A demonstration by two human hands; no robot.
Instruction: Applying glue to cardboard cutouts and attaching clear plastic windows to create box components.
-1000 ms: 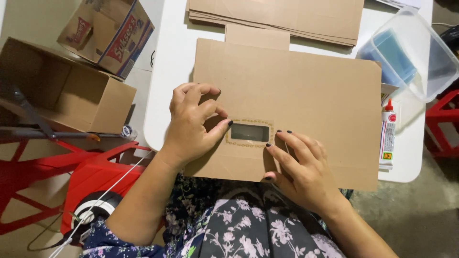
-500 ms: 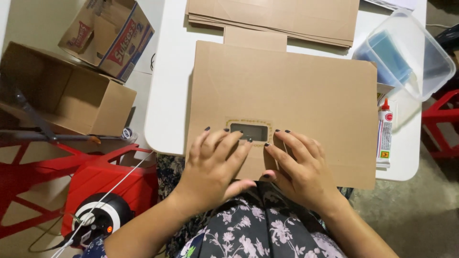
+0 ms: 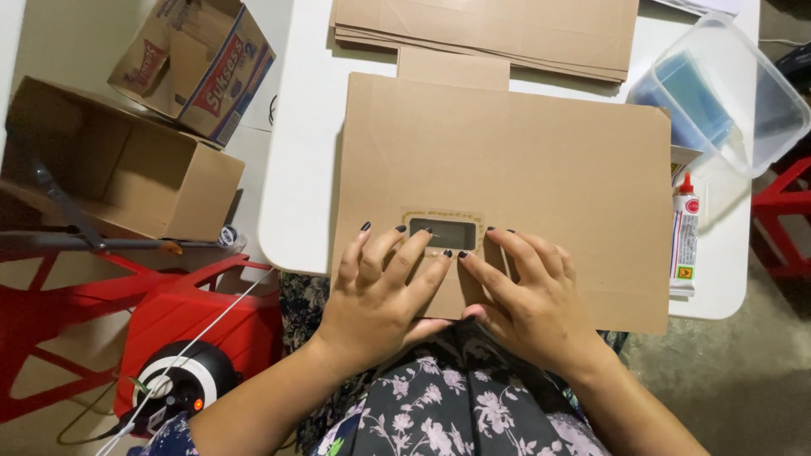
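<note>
Flat, both hands' fingers (image 3: 404, 262) press the cardboard sheet (image 3: 524, 160).

White table (image 3: 304, 169), red plastic stool (image 3: 194, 312) at left, grey concrete floor (image 3: 726, 371), open cardboard box (image 3: 127, 169)

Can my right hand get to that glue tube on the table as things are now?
Probably yes. The right hand rests flat on the cardboard sheet, holding nothing, and the glue tube lies uncovered beside the sheet's right edge with nothing between.
</note>
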